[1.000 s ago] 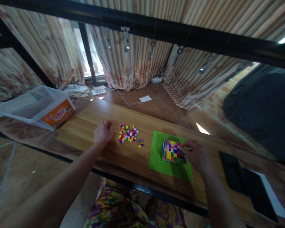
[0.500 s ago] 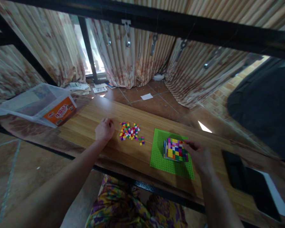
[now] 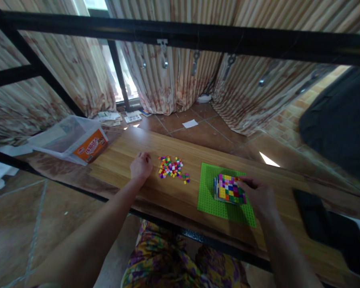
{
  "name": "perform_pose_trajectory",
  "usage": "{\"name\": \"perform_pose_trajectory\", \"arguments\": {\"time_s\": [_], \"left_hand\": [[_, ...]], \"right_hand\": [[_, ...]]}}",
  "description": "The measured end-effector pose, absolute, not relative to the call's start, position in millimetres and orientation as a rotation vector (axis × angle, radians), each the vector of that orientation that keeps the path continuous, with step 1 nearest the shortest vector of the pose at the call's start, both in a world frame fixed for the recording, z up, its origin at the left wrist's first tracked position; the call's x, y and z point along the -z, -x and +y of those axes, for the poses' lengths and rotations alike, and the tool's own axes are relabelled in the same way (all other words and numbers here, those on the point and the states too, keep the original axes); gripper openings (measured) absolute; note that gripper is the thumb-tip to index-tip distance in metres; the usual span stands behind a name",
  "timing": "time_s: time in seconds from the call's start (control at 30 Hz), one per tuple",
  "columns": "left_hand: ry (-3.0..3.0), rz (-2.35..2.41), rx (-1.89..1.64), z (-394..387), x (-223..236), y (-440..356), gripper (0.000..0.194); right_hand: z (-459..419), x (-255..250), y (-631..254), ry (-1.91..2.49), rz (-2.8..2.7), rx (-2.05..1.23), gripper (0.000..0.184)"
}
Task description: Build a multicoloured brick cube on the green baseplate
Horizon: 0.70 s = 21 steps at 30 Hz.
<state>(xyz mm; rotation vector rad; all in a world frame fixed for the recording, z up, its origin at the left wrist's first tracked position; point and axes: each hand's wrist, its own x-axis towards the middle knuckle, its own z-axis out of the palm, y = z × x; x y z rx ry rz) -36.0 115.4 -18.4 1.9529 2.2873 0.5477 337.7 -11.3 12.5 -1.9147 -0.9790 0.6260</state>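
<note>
A green baseplate lies on the wooden table. On it stands a block of many-coloured small bricks. My right hand rests at the block's right edge, its fingers curled against the top corner. A heap of several loose coloured bricks lies left of the plate. My left hand sits on the table just left of that heap, fingers curled in a loose fist with nothing visible in them.
A clear plastic tub with an orange label stands at the table's far left. A dark flat device lies at the right end. A black metal frame crosses overhead. Curtains and a tiled floor with papers lie beyond.
The view has tilted and shifted, so everything sits a little further right. My right hand slid from the top of the block to its right edge. My left hand stays put.
</note>
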Motion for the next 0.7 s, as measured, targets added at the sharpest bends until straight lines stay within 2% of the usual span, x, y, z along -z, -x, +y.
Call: {"name": "perform_pose_trajectory", "arguments": {"time_s": [0.1, 0.17, 0.37, 0.53, 0.7], "left_hand": [[-1.939, 2.283, -0.550, 116, 20, 37, 0.027], [-1.931, 2.284, -0.546, 117, 22, 37, 0.026], [-1.924, 2.286, -0.564, 118, 25, 38, 0.026], [-1.925, 2.285, -0.584, 118, 26, 38, 0.025], [-1.936, 2.272, -0.592, 117, 24, 38, 0.022]], "right_hand": [[-22, -26, -320, 2.016, -1.122, -0.282, 0.037], [-30, -36, -296, 1.929, -1.205, -0.132, 0.032], [-33, -26, -211, 1.632, -1.594, -0.330, 0.025], [-18, 11, -184, 1.816, -1.644, -0.372, 0.022], [-8, 21, -174, 1.884, -1.720, -0.314, 0.018]]}}
